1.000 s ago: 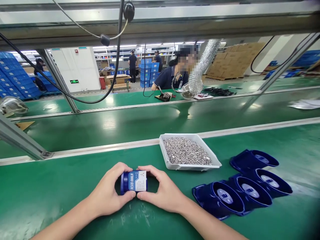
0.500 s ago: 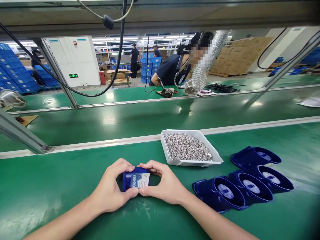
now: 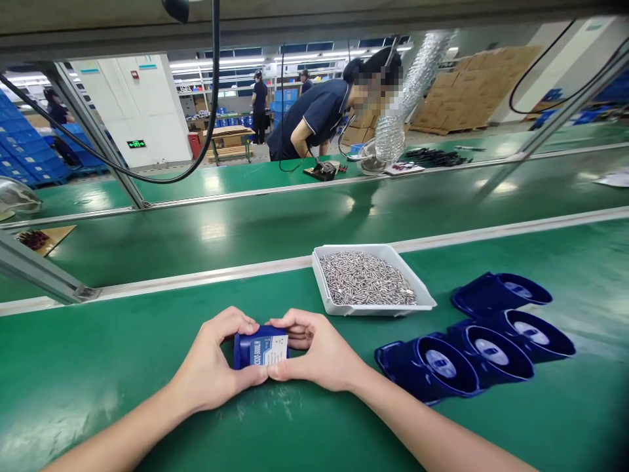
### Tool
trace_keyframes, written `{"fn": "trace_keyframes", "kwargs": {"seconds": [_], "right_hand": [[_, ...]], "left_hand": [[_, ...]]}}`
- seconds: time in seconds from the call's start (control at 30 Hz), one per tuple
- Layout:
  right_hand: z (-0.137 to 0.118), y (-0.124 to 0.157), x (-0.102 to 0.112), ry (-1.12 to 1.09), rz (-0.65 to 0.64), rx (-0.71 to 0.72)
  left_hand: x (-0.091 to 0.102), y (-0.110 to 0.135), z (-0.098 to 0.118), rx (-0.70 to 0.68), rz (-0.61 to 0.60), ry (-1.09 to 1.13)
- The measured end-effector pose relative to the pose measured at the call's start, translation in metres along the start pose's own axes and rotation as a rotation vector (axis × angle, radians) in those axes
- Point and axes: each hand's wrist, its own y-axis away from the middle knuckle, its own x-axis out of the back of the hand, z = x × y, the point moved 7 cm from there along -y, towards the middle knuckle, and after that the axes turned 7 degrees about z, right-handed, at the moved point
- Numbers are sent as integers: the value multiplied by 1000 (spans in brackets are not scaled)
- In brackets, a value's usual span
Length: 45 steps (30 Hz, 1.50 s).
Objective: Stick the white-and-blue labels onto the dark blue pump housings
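Between my two hands is a blue plastic housing [image 3: 244, 352] with a white and blue printed label [image 3: 275, 351] on its near side. My left hand [image 3: 216, 360] grips its left part, thumb along the lower edge and fingers on top. From the right, my right hand [image 3: 314, 351] holds it the same way, with the thumb on the label's lower edge. Both thumbtips nearly meet. The far side of the housing is hidden. To the right lie several dark blue round-mouthed housings [image 3: 442, 367], each with a pale disc inside.
A white tray [image 3: 322, 292] full of small metal screws or pins [image 3: 366, 278] stands behind my hands. Beyond a pale rail [image 3: 206, 275], a co-worker [image 3: 314, 118] leans over the far green bench beside a silver duct [image 3: 390, 134]. A metal post [image 3: 44, 262] rises at left.
The view has shifted slightly, and the tray and housings appear a little higher. My hands keep their grip on the label-bearing housing. The co-worker's upper body has moved left, showing an arm.
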Motion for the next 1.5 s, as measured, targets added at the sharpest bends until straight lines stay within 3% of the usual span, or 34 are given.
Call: {"fn": "trace_keyframes", "kwargs": {"seconds": [0.23,0.5,0.83,1.1,1.5], "right_hand": [[-3,0,-1,-10,-3,-15],[-2,3,-3,-17,11,-64],[-6,5,-1,-47,4,-56],[-1,7,-2,-65,0,-110],[3,13,0,-113,26,-110]], "left_hand": [[0,-1,5,-53,18,5],[-1,-3,0,73,2,50],[1,-5,-2,-3,16,81],[-4,4,-12,116,31,135],[-10,5,-5,75,47,200]]}}
